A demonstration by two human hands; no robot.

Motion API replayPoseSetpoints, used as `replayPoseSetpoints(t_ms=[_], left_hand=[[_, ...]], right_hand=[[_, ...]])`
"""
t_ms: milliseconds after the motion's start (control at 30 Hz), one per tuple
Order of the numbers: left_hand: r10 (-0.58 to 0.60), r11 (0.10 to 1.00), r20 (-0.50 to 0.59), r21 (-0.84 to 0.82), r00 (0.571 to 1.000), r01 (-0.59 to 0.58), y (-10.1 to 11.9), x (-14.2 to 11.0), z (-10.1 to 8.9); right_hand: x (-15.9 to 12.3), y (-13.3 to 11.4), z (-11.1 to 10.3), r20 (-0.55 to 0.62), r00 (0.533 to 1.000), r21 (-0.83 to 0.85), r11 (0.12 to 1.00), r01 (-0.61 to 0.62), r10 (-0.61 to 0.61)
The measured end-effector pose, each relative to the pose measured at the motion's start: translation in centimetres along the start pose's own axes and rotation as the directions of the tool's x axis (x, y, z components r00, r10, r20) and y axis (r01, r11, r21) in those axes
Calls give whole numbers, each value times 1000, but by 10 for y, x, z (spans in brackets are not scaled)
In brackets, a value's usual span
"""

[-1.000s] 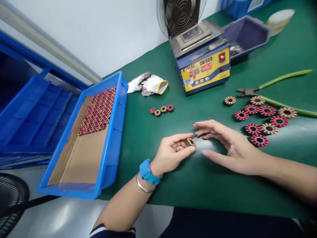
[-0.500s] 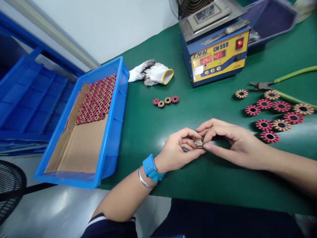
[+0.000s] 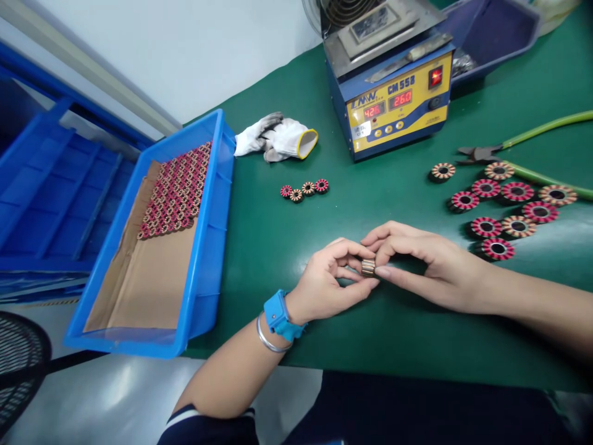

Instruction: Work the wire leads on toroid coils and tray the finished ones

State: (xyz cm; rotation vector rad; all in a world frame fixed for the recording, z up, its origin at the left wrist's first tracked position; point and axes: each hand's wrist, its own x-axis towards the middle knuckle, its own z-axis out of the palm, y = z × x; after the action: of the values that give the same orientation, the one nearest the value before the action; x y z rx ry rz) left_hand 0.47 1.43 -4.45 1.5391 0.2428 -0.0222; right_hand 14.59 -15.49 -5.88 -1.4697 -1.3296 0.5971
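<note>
Presently, our left hand (image 3: pixel 327 279) pinching a small ribbed copper-coloured cylinder (image 3: pixel 368 267), our right hand (image 3: pixel 430 269), fingertips nearly together at its end, grip unclear, green tabletop (image 3: pixel 287 247) beneath.

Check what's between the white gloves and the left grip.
In the head view, four wound rings lie between the white gloves and the left grip.

Fine copper-brown stripes run along the small core (image 3: pixel 368 267). On the green surface (image 3: pixel 273 247), larger rings (image 3: pixel 528 194) well in from the front edge wear radial pink-red or tan stripes; the pliers (image 3: pixel 491 152) there have lime handles. Towards the back edge, the boxy unit (image 3: pixel 398 108) is blue with a yellow panel and red digits; the white gloves (image 3: pixel 282 141) carry grey patches and yellow cuff trim.
</note>
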Motion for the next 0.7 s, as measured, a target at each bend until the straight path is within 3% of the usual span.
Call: replayPoseSetpoints(t_ms=[167, 300, 467, 567, 700], left_hand=[[-58, 998, 13, -18, 998, 58, 2, -1, 0], [-94, 990, 24, -103, 995, 96, 0, -1, -1], [-148, 973, -10, -182, 989, 143, -3, 1, -2], [-147, 968, -26, -209, 989, 139, -4, 2, -2], [-127, 964, -28, -238, 991, 117, -5, 2, 0]], right_hand=[[2, -4, 0, 18, 999, 11, 999, -35, 35], [4, -5, -6, 11, 989, 128, 980, -150, 150], [4, 2, -15, -95, 954, 306, 921, -243, 284], [2, 4, -9, -160, 962, 249, 953, -176, 219], [2, 0, 3, -133, 988, 57, 996, -72, 79]])
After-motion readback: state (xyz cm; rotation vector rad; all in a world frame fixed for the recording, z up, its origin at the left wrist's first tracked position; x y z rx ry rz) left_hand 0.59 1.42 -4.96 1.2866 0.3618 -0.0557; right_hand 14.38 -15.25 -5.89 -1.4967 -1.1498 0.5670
